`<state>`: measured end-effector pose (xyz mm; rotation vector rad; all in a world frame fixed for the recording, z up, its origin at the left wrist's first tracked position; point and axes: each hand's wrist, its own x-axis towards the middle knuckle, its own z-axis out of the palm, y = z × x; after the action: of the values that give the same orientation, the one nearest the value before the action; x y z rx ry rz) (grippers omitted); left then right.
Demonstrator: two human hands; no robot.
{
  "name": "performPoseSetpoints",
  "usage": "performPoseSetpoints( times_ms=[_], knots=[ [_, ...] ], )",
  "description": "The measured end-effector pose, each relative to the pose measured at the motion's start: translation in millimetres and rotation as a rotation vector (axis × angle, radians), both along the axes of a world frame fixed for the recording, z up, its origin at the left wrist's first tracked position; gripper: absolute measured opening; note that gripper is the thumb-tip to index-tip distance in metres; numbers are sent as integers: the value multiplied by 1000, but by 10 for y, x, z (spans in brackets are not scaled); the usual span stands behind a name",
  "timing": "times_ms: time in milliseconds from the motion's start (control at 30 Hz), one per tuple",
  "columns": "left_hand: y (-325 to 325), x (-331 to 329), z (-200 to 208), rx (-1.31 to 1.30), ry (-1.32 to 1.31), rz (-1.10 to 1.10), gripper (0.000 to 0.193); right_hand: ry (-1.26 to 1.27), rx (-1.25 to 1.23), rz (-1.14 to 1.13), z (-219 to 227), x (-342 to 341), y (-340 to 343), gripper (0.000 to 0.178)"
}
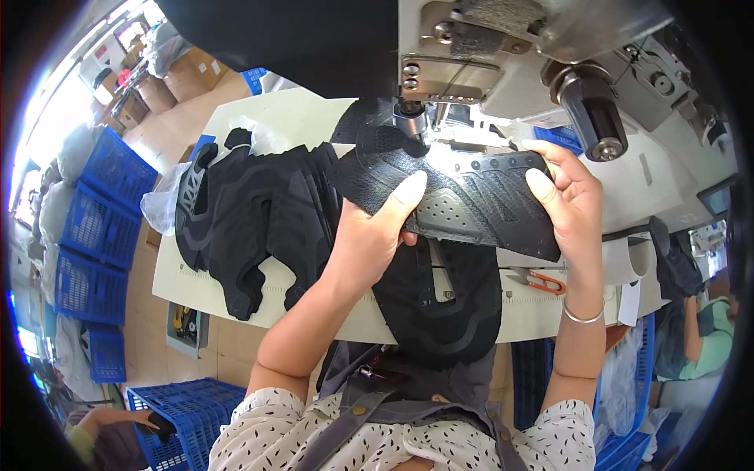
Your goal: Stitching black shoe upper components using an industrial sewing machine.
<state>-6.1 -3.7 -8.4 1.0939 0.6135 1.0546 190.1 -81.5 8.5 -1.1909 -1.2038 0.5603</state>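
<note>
A black shoe upper piece [463, 200] with perforations and eyelet holes lies under the needle of a sewing machine [479, 55]. My left hand [377, 231] grips its near left edge, thumb on top. On its right end sits my right hand [569, 196], which pinches it, fingers curled over the far side. A silver bracelet circles that wrist. The presser foot [412, 122] rests on the piece's upper left part. More black material [440, 306] hangs below toward my lap.
A pile of black shoe upper pieces [251, 212] lies on the cream table [196, 282] at left. Orange-handled thread snips [538, 280] lie near the table's front edge. Blue crates [98, 228] stand on the floor at left. Another person sits at far right [707, 337].
</note>
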Motion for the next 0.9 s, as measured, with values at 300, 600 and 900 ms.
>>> performPoseSetpoints(
  times_ms=[300,600,900],
  knots=[
    [62,-78,48,55,92,-100,16,3,5,-10,-22,-43,-25,27],
    [121,-93,-25,24,109,-114,16,-12,-11,5,-46,-77,-43,29],
    [81,-161,-101,62,165,-137,30,53,-40,26,-68,-138,-85,28]
  ],
)
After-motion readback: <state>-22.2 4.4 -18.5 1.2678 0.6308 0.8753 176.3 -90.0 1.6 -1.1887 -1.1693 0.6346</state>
